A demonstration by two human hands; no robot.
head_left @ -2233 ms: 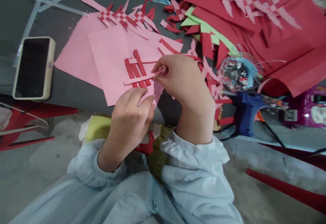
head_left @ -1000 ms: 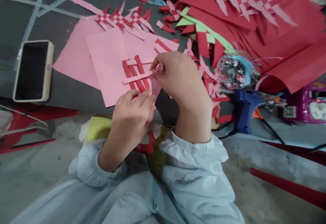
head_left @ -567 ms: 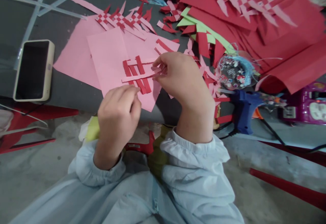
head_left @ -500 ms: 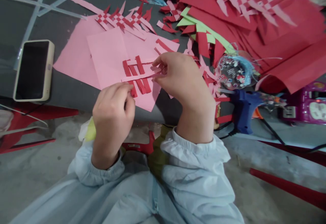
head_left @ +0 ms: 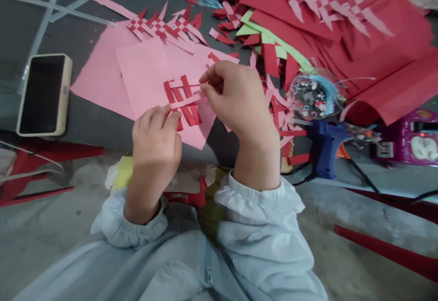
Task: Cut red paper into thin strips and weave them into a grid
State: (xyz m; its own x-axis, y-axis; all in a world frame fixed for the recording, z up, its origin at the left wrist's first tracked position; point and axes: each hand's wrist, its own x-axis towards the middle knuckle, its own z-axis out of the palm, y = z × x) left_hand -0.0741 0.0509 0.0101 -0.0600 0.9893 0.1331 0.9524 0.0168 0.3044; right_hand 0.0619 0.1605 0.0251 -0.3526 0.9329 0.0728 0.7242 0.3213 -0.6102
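Note:
Red paper strips [head_left: 190,114] lie roughly side by side on pink paper, crossed by thin pink strips. The lower pink paper strip [head_left: 185,102] passes among the red ones. My left hand [head_left: 153,139] is closed at its left end, fingertips pressed down beside the red strips. At the other end, my right hand [head_left: 236,93] pinches the strip between thumb and fingers, lifted slightly off the sheet. Under the weave is a pink sheet [head_left: 143,70]. Woven red and pink paper fish [head_left: 159,27] rest just beyond it.
A phone [head_left: 44,93] lies at the left. Red paper sheets [head_left: 372,59] with more woven fish [head_left: 326,2] cover the back right. Right of my hands are a dish of beads [head_left: 313,96], a blue glue gun [head_left: 323,148] and a purple device [head_left: 410,139]. Paper scraps lie between.
My right hand has moved slightly left and up with the strip's end. My left fingers have shifted up a little and straightened somewhat over the strip's left end.

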